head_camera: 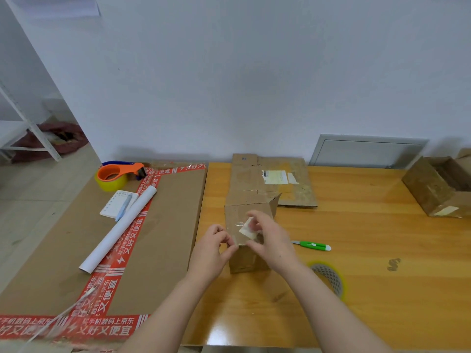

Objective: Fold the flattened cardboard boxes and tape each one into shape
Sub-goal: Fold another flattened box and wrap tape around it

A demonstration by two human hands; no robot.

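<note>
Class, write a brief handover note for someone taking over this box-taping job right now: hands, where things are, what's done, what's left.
Left hand pinches the top left edge of the small box; right hand curls over its taped top.
The small box stands mid-table; flattened boxes lie behind it, the tape roll is by the right forearm, and the green knife is to the right.
Done: box folded, clear tape across its top.
Left: probably smooth the tape, then fold and tape the flattened boxes.

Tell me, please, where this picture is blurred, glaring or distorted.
Head view: right hand motion-blurred over the box, left hand sharper; glare patch on the table near the bottom edge; wide lens bows the table's far edge.
</note>
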